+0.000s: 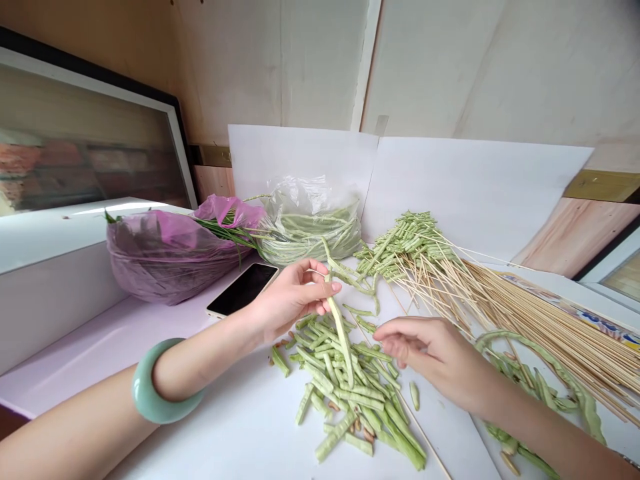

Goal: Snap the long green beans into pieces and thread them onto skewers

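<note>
My left hand (pixel 305 293), with a green bangle on the wrist, pinches a long pale green bean (pixel 343 340) between thumb and fingers. The bean's lower end hangs over a pile of cut bean pieces (pixel 325 360) on the white table. Just right of that bean is my right hand (pixel 425 353), its fingers loosely bent and nothing visible in them. Beneath it, a thin wooden skewer (pixel 423 430) lies slanting beside the pile. Behind my left hand, another curled length of bean (pixel 353 277) rests on the table.
Skewers threaded with bean pieces (pixel 413 243) are stacked at the back right, their bare sticks (pixel 530 327) reaching right. Bean scraps (pixel 545 387) lie under my right forearm. A clear bag of long beans (pixel 310 227), a purple bag (pixel 165 260) and a phone (pixel 243 290) stand left.
</note>
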Demonstrator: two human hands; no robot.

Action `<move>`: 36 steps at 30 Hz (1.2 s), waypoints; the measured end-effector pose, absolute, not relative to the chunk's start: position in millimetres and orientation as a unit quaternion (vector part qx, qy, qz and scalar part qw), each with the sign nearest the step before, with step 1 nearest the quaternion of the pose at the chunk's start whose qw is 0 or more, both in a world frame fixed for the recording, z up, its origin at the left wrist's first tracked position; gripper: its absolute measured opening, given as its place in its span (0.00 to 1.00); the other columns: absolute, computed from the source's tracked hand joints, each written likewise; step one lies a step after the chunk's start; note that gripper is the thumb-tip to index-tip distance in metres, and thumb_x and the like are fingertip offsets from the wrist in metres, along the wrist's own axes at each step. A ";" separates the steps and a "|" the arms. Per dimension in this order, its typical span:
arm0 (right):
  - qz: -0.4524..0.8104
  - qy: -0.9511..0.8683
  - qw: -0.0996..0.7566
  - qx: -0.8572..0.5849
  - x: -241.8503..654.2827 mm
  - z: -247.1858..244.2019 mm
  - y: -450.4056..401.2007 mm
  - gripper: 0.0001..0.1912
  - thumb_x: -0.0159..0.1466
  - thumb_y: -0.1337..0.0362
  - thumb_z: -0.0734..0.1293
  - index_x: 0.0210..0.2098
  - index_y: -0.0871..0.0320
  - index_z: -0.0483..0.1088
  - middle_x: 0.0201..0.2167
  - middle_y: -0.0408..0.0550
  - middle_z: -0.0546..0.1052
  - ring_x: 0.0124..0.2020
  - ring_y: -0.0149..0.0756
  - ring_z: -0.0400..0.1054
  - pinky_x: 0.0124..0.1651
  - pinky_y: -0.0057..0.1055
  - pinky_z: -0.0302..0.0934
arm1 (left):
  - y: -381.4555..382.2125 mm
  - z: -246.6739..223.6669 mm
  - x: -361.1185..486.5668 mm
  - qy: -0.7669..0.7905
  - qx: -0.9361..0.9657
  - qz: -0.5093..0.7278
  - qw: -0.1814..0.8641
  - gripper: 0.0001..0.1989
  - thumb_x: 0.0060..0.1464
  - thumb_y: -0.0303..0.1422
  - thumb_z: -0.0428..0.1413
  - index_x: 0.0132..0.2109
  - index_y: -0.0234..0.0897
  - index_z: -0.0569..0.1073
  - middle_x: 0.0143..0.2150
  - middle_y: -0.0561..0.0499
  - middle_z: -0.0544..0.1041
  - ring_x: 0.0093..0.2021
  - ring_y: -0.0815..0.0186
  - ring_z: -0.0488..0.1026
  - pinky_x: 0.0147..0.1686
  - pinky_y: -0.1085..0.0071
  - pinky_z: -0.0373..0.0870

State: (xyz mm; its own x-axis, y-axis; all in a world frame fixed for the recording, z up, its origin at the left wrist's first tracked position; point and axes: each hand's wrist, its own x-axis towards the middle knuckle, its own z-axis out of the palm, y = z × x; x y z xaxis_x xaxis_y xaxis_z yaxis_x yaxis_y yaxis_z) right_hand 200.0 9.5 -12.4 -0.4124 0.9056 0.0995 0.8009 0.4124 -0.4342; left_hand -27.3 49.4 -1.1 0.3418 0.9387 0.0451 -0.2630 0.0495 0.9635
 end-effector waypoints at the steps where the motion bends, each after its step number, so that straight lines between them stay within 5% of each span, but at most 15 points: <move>1: 0.234 -0.816 0.188 -0.494 195.1 -12.0 4.5 0.15 0.67 0.54 0.60 0.39 0.55 0.74 0.27 0.43 0.75 0.27 0.34 0.68 0.30 0.27 0.62 | 46.1 -4.8 -23.6 0.325 0.505 0.477 0.642 0.20 0.43 0.31 0.67 0.37 0.36 0.63 0.27 0.59 0.68 0.21 0.78 0.67 0.23 0.79 0.65; 4: 0.419 -0.756 0.242 -0.441 183.4 -10.9 -7.6 0.12 0.62 0.55 0.66 0.32 0.58 0.71 0.23 0.39 0.66 0.26 0.30 0.60 0.28 0.26 0.57 | 36.4 -15.4 -12.9 0.307 0.501 0.507 0.631 0.22 0.42 0.33 0.68 0.38 0.36 0.62 0.31 0.61 0.66 0.22 0.78 0.70 0.24 0.78 0.68; 10: 0.534 -0.684 0.252 -0.428 176.9 -9.6 -12.1 0.13 0.63 0.55 0.64 0.27 0.57 0.63 0.21 0.36 0.61 0.22 0.27 0.56 0.25 0.25 0.52 | 26.8 -21.3 -5.3 0.281 0.484 0.509 0.654 0.26 0.44 0.34 0.67 0.44 0.39 0.60 0.35 0.60 0.66 0.27 0.75 0.72 0.32 0.71 0.72; 13: 0.485 -0.712 0.268 -0.431 178.2 -8.6 -12.3 0.14 0.64 0.57 0.63 0.26 0.55 0.59 0.22 0.35 0.57 0.24 0.28 0.54 0.27 0.25 0.52 | 27.1 -22.9 -7.8 0.321 0.523 0.504 0.608 0.21 0.50 0.37 0.62 0.44 0.40 0.59 0.34 0.58 0.65 0.28 0.72 0.69 0.34 0.68 0.69; 18: 0.394 -0.757 0.230 -0.468 178.2 -7.6 -15.1 0.13 0.67 0.59 0.58 0.26 0.54 0.56 0.22 0.37 0.60 0.26 0.31 0.59 0.30 0.27 0.54 | 25.1 -17.8 -17.4 0.400 0.740 0.486 0.237 0.13 0.55 0.34 0.56 0.47 0.39 0.66 0.41 0.49 0.66 0.45 0.61 0.64 0.47 0.62 0.63; 20: 0.390 -0.758 0.223 -0.473 177.5 -7.6 -15.8 0.13 0.67 0.58 0.57 0.27 0.54 0.58 0.20 0.37 0.61 0.23 0.31 0.60 0.28 0.27 0.54 | 22.5 -12.2 -20.3 0.343 0.823 0.422 0.162 0.10 0.56 0.32 0.54 0.47 0.39 0.68 0.45 0.47 0.69 0.48 0.60 0.64 0.49 0.62 0.61; 27: 0.387 -0.747 0.262 -0.473 178.1 -6.2 -16.1 0.14 0.62 0.55 0.62 0.25 0.56 0.67 0.16 0.36 0.60 0.19 0.29 0.55 0.22 0.27 0.48 | 19.2 -9.3 -20.1 0.168 0.924 0.260 0.224 0.10 0.65 0.36 0.45 0.42 0.35 0.66 0.38 0.46 0.75 0.36 0.66 0.70 0.40 0.72 0.65; 36: 0.254 -0.810 0.235 -0.473 183.8 -0.7 -20.3 0.09 0.61 0.65 0.62 0.24 0.54 0.69 0.17 0.38 0.65 0.20 0.31 0.61 0.23 0.27 0.53 | 21.6 -10.7 -21.9 0.165 0.951 0.256 0.049 0.15 0.64 0.41 0.46 0.36 0.37 0.68 0.28 0.52 0.68 0.28 0.68 0.66 0.29 0.73 0.61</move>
